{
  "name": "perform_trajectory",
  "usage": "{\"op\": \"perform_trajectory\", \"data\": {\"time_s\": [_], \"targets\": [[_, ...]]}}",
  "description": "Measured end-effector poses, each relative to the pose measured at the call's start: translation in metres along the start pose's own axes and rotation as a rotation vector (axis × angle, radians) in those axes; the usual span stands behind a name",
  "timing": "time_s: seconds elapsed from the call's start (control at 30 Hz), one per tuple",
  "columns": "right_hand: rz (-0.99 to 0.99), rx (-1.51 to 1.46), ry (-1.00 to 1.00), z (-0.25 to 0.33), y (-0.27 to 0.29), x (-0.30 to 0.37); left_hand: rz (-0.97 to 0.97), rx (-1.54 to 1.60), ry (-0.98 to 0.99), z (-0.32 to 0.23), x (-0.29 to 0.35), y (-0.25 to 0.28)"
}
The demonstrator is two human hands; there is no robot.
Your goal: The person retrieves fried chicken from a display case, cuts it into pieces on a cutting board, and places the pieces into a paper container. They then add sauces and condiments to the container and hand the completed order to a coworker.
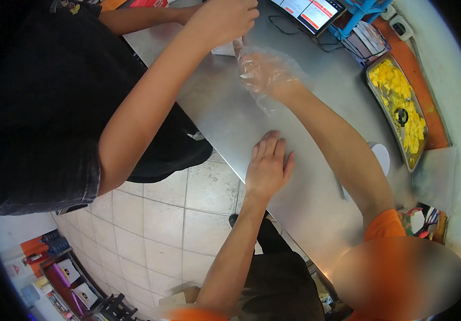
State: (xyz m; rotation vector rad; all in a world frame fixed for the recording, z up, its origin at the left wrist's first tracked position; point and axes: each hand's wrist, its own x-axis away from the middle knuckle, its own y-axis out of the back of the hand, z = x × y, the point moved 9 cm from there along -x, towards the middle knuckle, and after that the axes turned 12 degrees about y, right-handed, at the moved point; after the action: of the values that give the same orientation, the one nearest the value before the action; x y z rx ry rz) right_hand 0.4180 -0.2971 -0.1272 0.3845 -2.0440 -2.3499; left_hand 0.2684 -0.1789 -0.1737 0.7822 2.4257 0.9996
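Observation:
My left hand [267, 168] lies palm down on the steel table [316, 160], bare, with its fingers stretched out near the edge. My right hand [267, 75] wears a loose clear plastic glove and reaches across the table. Its fingers are curled, and a narrow reddish-brown shape shows at their tips; I cannot make out what it is. Just beyond them is a co-worker's hand [222, 21], bent at the fingers. A small white item [223, 50] lies beside the two hands, mostly covered.
A metal tray [373, 88] of yellow, egg-like food with a black spoon [401, 116] stands at the right wall. Near my right forearm is a white round lid [380, 159]. A lit screen [316, 15] and blue rack [361, 13] stand far off. The co-worker in dark clothes [54, 107] occupies the left.

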Motion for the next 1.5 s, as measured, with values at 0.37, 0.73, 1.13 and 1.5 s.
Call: {"op": "perform_trajectory", "data": {"time_s": [0.37,0.73,1.13,1.5], "targets": [[-0.595,0.169,-0.637,-0.177,0.282,0.126,0.03,-0.014,-0.022,-0.001,0.002,0.0],[0.099,0.377,-0.715,-0.398,0.38,0.006,0.083,-0.111,0.022,-0.005,-0.005,-0.005],[0.185,0.576,-0.174,-0.471,0.348,-0.014,0.141,-0.131,0.079,-0.007,-0.005,-0.006],[-0.205,0.349,-0.31,-0.451,0.39,0.004,0.084,-0.121,0.086,-0.01,-0.006,0.001]]}}
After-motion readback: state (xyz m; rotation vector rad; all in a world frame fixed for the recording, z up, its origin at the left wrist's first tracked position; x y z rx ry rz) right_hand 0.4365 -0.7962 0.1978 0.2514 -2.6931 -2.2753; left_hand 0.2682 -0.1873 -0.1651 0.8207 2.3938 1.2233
